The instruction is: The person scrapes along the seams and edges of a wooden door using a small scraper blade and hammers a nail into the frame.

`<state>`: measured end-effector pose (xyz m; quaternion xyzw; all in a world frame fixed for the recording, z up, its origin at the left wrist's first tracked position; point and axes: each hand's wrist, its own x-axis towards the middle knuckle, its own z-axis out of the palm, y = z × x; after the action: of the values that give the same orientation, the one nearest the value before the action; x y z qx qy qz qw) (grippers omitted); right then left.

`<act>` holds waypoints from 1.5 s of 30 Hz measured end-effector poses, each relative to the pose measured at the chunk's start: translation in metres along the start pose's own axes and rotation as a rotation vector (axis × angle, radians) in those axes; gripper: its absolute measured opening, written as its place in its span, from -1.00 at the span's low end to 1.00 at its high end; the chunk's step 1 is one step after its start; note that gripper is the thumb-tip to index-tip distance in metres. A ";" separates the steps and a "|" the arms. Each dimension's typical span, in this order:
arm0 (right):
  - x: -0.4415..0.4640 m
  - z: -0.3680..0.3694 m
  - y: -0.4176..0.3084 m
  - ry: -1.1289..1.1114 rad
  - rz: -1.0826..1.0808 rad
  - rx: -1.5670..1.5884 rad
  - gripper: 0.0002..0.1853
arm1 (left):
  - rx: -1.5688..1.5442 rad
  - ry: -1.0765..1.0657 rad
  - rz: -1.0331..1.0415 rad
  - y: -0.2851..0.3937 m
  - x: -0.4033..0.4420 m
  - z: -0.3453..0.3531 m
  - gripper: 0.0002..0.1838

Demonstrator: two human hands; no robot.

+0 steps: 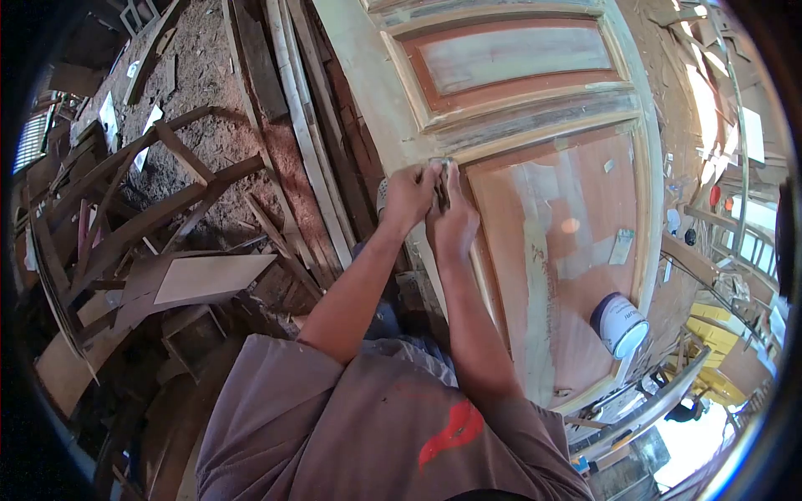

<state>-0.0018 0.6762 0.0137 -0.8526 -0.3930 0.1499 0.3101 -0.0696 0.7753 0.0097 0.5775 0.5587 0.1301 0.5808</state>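
Note:
A panelled wooden door with pale, patchy filler lies in front of me. My left hand and my right hand are close together over its left frame, beside the corner of the large lower panel. Fingers of both hands are closed round a small dark object, mostly hidden between them. Its exact shape is too small to tell. A white tub with a dark band stands on the lower right of the door. A small whitish piece lies on the panel above the tub.
Long boards lie along the door's left side. At the left are a wooden frame, a pale flat panel and scrap wood on rough ground. Yellow items stand at the far right, near a curved rail.

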 end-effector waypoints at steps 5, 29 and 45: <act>-0.016 -0.010 0.004 0.044 0.038 0.114 -0.25 | -0.015 -0.129 -0.085 -0.010 -0.008 -0.005 -0.60; -0.077 -0.075 0.074 0.051 0.357 0.296 -0.18 | 0.561 0.117 0.704 0.014 -0.016 -0.005 -0.59; -0.128 -0.139 0.045 0.258 0.561 0.224 -0.14 | 0.644 -0.139 0.547 0.046 0.031 -0.017 -0.79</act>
<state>0.0114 0.4986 0.0921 -0.9001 -0.0815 0.1626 0.3959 -0.0499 0.8229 0.0368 0.8638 0.3564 0.0590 0.3512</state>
